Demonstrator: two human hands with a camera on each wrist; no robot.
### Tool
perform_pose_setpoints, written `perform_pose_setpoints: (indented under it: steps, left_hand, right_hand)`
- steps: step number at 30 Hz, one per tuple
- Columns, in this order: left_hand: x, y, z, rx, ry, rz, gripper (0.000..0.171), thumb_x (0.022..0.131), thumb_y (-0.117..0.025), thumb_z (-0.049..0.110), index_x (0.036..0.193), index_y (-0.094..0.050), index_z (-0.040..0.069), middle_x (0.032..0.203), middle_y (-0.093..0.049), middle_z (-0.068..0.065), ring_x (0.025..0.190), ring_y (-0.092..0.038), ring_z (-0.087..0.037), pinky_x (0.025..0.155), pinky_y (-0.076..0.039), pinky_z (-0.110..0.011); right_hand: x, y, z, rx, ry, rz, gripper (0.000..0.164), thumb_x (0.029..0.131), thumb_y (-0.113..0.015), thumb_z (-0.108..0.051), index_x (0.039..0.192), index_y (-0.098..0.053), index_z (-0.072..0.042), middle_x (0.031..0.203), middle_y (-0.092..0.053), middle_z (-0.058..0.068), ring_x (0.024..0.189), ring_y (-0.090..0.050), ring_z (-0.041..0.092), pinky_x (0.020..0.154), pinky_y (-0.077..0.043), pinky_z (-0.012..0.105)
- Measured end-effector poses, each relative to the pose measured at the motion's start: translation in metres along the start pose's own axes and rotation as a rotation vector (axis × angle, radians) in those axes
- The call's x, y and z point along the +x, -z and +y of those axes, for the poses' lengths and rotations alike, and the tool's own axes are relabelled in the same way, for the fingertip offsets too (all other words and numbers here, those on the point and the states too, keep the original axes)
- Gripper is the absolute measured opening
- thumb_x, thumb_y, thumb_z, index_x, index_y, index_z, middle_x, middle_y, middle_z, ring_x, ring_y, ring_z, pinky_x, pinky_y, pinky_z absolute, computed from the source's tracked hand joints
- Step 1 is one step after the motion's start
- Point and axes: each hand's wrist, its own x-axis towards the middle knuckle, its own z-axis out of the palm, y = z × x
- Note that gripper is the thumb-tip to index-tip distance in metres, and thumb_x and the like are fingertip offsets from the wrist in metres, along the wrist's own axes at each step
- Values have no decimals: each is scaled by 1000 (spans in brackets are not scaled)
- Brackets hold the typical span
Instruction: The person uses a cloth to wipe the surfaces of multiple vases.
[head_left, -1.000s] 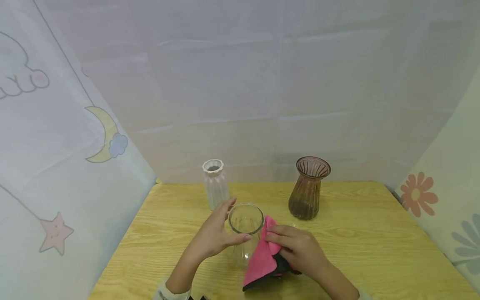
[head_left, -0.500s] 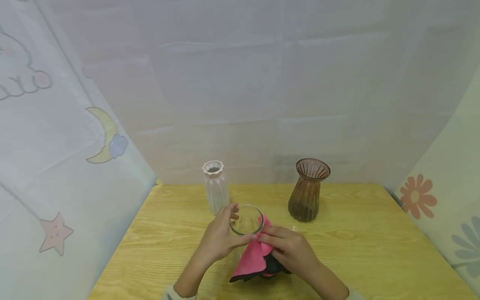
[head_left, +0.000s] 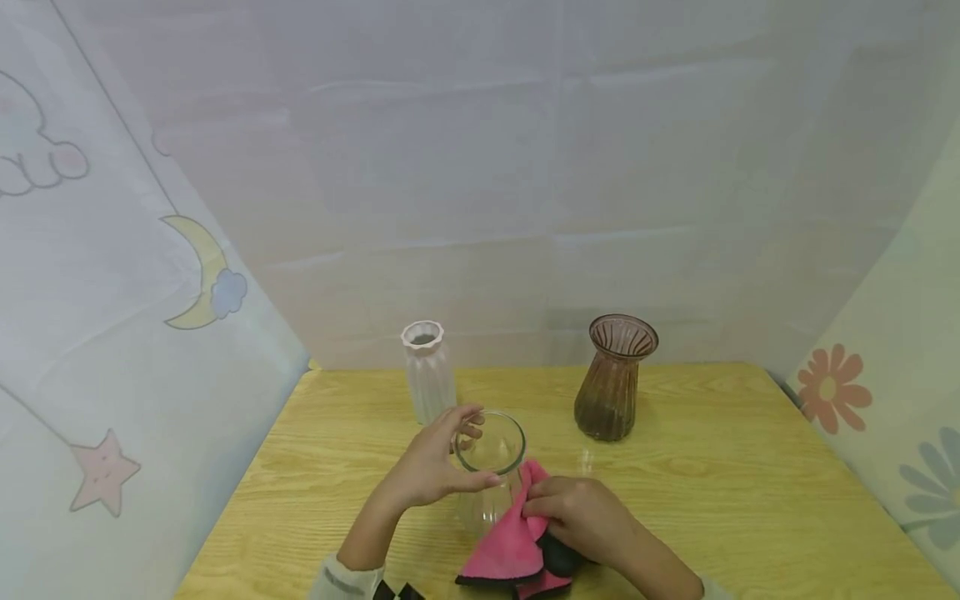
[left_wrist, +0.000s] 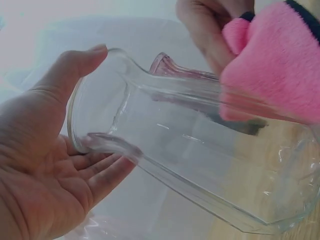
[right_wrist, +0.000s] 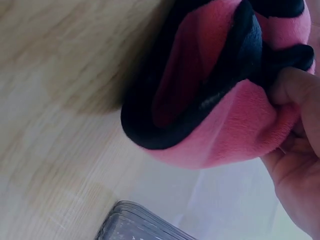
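The left forearm and right forearm reach in from the lower edge of the head view, slanting toward each other. The left hand forms a wide curve, its thumb extended opposite its lightly bent fingers. Near it, the right hand has its back upward, fingers bent and drawn toward the thumb in a pinch.

Your head view — even, muted light; your left-wrist view — whitish glare upper left, glints on the clear vase.
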Motion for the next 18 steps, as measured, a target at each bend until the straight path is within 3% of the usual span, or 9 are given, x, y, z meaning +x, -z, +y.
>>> perform_pose_setpoints:
  steps: [5,9,11,14,18]
  left_hand:
    - [7,7,-5,-71,-46,-72,89,82,-86,35,154,-37,15,141,-54,-1,126,-56,-21,104,-48,-41]
    - [7,9,-8,-108,-87,-88,91,85,-84,28,158,-31,14,151,-47,-5,134,-51,-25,111,-42,-46]
    - [2,6,-6,-90,-78,-55,93,85,-83,29,159,-28,14,157,-41,-6,139,-46,-27,113,-38,-51]
    - [-8,-1,1,-38,-19,34,98,85,-83,35,161,-23,14,161,-34,-9,143,-41,-31,113,-37,-55]
    - [-16,-12,14,26,83,147,105,82,-83,48,161,-23,12,156,-40,-11,137,-47,-33,106,-44,-56]
  right_hand:
    - [-1,-1,1,34,-17,-119,32,72,-79,4,89,-77,-23,90,-70,-13,83,-64,-2,68,-51,13]
    - [-4,1,0,43,-57,-151,35,75,-78,3,94,-78,-25,97,-72,-14,90,-67,-1,71,-53,16]
    - [-5,5,-1,34,-79,-100,36,74,-80,2,98,-79,-25,100,-74,-12,92,-69,3,73,-56,21]
    - [-2,14,-3,-12,-93,68,39,73,-81,0,105,-80,-22,105,-76,-6,95,-72,12,75,-59,28]
    - [8,18,-3,-75,-82,274,19,98,-66,-14,111,-79,-19,111,-75,1,99,-73,21,79,-59,32]
